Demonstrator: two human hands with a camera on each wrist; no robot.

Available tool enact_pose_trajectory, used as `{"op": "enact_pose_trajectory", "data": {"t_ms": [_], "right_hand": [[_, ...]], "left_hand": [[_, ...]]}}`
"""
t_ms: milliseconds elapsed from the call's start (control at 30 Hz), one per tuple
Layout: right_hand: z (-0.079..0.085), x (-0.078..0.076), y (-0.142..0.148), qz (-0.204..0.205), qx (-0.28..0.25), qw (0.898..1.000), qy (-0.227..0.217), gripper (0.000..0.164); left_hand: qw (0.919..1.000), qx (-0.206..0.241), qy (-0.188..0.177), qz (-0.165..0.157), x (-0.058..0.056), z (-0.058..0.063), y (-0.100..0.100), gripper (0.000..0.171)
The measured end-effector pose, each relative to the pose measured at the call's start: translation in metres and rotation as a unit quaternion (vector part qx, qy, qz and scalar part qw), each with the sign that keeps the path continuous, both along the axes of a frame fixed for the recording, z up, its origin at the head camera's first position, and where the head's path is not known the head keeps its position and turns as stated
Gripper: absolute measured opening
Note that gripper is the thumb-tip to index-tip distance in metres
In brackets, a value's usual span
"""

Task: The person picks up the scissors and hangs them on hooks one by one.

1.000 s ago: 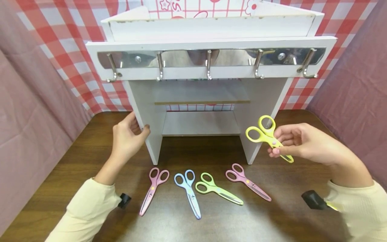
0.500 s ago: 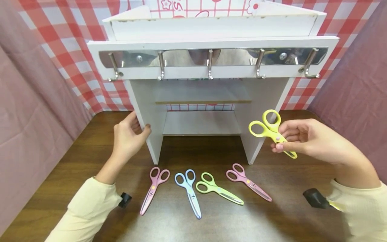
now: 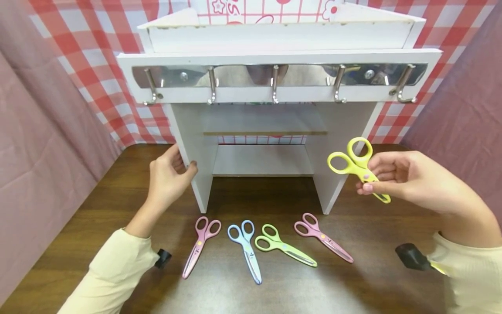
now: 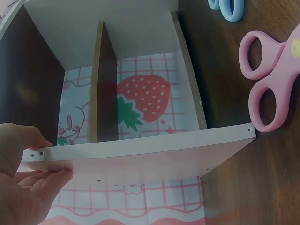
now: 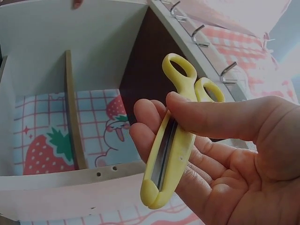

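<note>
In the head view, my right hand (image 3: 415, 179) holds yellow scissors (image 3: 354, 166) by the blade end, with the finger loops up and to the left. The right wrist view has the thumb pressed on the yellow scissors (image 5: 176, 150) near the pivot and fingers behind the blades. My left hand (image 3: 166, 176) grips the front edge of the left side panel of a white shelf unit (image 3: 194, 144), thumb inside and fingers outside. A metal rail (image 3: 243, 76) with several hooks runs across the unit's upper front. The hooks hold nothing.
On the wooden table (image 3: 106, 209) before the unit lie pink scissors (image 3: 198, 245), blue scissors (image 3: 247, 248), green scissors (image 3: 286, 248) and a second pair of pink scissors (image 3: 325, 237). A checked cloth (image 3: 94, 61) hangs behind, with pink curtains (image 3: 43, 113) at both sides.
My right hand has lifted the yellow scissors a little and moved them to the right. The left hand keeps its grip on the side panel.
</note>
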State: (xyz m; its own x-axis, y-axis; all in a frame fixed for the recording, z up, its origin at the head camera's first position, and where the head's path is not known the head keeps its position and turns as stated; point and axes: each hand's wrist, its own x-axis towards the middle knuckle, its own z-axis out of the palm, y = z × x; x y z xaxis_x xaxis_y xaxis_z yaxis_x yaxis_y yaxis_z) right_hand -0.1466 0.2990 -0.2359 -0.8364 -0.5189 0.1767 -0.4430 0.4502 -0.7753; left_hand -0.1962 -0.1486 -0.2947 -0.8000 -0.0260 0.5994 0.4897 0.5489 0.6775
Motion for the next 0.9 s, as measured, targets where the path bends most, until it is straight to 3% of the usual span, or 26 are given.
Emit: {"op": "enact_pose_trajectory", "data": {"t_ms": [167,467,667,900], "right_hand": [[0.002,0.004,0.001,-0.014,-0.01,1.0,0.007,0.024],[0.011,0.009,0.004,-0.037,0.026,0.999,0.031,0.023],[0.014,0.011,0.007,-0.054,0.0,0.998,0.042,0.027],[0.019,0.011,0.01,-0.031,-0.033,0.998,0.049,0.026]], "left_hand": [[1.0,-0.001,0.0,-0.002,-0.001,0.0,0.0,0.037],[1.0,0.001,0.002,-0.003,-0.001,-0.001,-0.001,0.035],[1.0,0.002,0.003,-0.005,-0.001,-0.001,-0.001,0.036],[1.0,-0.001,0.005,-0.002,-0.001,-0.001,-0.001,0.035]]}}
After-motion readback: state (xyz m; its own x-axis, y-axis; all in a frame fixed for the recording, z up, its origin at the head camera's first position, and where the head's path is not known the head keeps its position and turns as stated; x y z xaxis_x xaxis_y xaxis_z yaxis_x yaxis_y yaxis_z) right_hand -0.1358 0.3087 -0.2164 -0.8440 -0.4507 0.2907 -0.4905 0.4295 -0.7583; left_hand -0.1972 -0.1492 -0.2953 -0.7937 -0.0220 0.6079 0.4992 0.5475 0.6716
